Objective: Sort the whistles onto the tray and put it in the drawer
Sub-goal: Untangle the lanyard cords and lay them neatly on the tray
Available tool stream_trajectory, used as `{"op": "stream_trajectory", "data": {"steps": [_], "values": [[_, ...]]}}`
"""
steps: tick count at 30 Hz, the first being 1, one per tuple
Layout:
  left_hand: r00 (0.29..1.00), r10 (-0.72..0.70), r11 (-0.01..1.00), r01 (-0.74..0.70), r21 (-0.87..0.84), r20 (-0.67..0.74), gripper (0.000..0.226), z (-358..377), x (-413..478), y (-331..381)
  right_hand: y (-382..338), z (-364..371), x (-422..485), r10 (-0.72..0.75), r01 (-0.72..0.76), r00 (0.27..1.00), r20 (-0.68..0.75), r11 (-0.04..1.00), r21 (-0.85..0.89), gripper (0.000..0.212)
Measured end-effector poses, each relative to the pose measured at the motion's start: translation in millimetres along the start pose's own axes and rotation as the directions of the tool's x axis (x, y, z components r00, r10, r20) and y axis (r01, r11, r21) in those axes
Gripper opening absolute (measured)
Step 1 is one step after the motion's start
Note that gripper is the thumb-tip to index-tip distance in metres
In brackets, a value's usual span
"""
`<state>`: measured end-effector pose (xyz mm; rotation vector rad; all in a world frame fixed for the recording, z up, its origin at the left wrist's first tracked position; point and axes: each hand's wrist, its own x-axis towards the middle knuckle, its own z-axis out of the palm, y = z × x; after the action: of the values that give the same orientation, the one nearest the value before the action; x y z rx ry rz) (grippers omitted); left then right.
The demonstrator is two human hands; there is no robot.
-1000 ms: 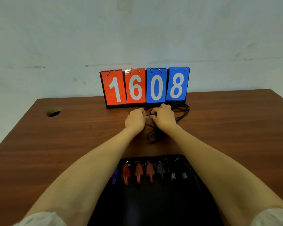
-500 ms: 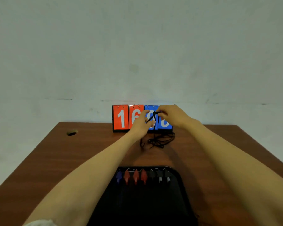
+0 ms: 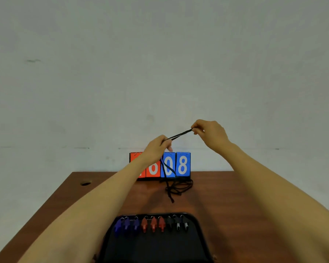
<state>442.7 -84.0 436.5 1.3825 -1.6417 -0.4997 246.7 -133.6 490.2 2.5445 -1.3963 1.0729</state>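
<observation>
1. Both bare forearms are reaching forward and upward from the lower corners of the view, angling in toward each other.
2. The left hand (image 3: pixel 157 149) is hovering lower, its back facing the camera and its fingers curling round a black cord (image 3: pixel 179 134).
3. The right hand (image 3: pixel 211 132) is hovering higher and further right, thumb and fingertips pinching the cord's upper end.
4. The hands are holding apart, keeping the stretch of cord between them taut.

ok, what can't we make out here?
Head view only:
scoreboard first digit: mostly hidden by the left forearm.
tray near end: cut off by the bottom edge.
cord heap on the table: too small and tangled to count strands.
drawer: out of frame.
</observation>
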Motion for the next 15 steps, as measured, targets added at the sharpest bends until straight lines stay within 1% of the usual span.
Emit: {"op": "stream_trajectory", "data": {"steps": [2,5,8,12,15], "values": [[0.999,0.031,0.999,-0.032,0.028,0.03,0.021,-16.7,-9.1,9.2,-3.3,-7.8,-4.7,0.016,-0.015,0.998,-0.054,1.0,0.016,0.02],[0.998,0.065,0.985,-0.067,0.158,0.018,0.022,-39.5,-25.5,13.0,-4.8,-13.4,-15.3,0.029,-0.029,0.997,-0.065,1.0,0.005,0.023],[1.0,0.017,0.957,-0.024,0.288,0.025,0.027,-59.2,-41.0,0.5,-0.5,-15.5,-26.3,0.078,-0.075,0.994,-0.075,0.996,0.052,0.022],[0.998,-0.064,0.929,0.05,0.366,0.026,0.032,-76.0,-60.6,-24.2,5.6,-15.1,-39.8,0.14,-0.135,0.988,-0.065,0.988,0.075,0.023],[0.998,-0.065,0.91,0.058,0.411,0.003,0.034,-80.9,-76.4,-35.0,5.3,-11.3,-50.4,0.155,-0.152,0.986,-0.055,0.987,0.05,0.022]]}}
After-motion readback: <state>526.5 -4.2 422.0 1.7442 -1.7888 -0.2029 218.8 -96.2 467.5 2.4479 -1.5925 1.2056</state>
